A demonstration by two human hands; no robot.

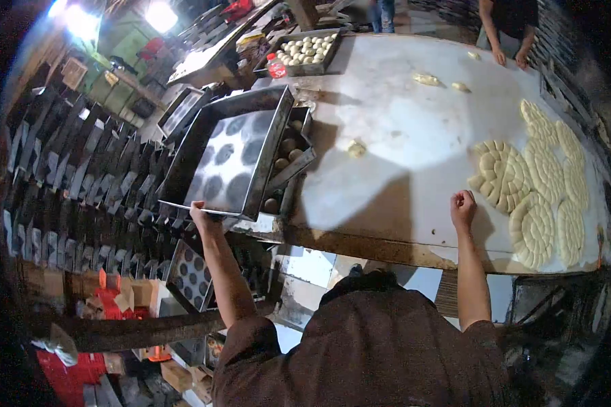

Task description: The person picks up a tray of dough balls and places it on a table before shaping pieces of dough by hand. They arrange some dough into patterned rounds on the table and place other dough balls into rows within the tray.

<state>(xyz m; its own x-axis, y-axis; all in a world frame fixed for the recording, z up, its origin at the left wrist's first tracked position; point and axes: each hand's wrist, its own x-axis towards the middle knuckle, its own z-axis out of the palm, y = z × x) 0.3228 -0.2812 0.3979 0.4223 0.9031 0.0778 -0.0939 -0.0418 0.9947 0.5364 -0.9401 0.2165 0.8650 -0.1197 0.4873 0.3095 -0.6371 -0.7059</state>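
My left hand (200, 211) is closed on the near edge of a deep dark baking tray (273, 156). That tray is tilted; its pale bottom shows several dark round marks. Beneath and to its right, another tray (304, 161) holds several round dough balls (296, 155). Over the front part of the worktable (380, 224), my right hand (463, 207) has its fingers curled in, with nothing visible in them. Just right of it lie flat, scored dough pieces (504, 175), grouped in several rounded shapes. One small dough lump (356, 148) sits in the middle of the table.
Stacked dark trays (81, 169) fill the left side. A tray of dough balls (304, 51) stands at the back, beside a red-labelled bottle (275, 66). Small dough pieces (426, 79) lie farther off. Another person's hands (510, 57) rest at the far edge.
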